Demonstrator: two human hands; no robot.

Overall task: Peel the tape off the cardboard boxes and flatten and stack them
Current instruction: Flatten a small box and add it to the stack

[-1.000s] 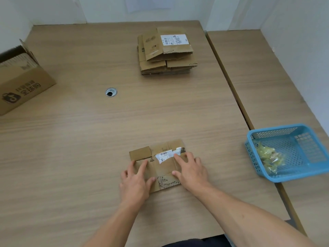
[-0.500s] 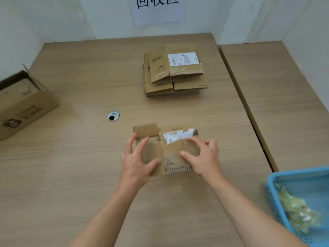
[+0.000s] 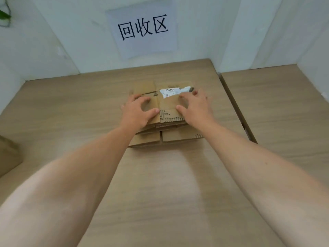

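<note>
A flattened cardboard box [image 3: 167,104] with a torn white label [image 3: 170,92] lies on top of the stack of flattened boxes [image 3: 179,135] at the far side of the wooden table [image 3: 160,184]. My left hand [image 3: 137,113] grips its left part, fingers arched over the far left edge and thumb on top. My right hand [image 3: 197,107] grips its right part, fingertips beside the label and thumb on the torn near edge. Both arms reach far forward.
A paper sign [image 3: 143,27] with three characters hangs on the white wall behind the stack. The corner of a brown carton [image 3: 8,155] shows at the left edge. A second table [image 3: 284,113] adjoins on the right, across a narrow gap [image 3: 236,107].
Both hands lifted the flattened box from the near table and carried it forward onto the stack. The view tilted up; the blue basket left the view.
</note>
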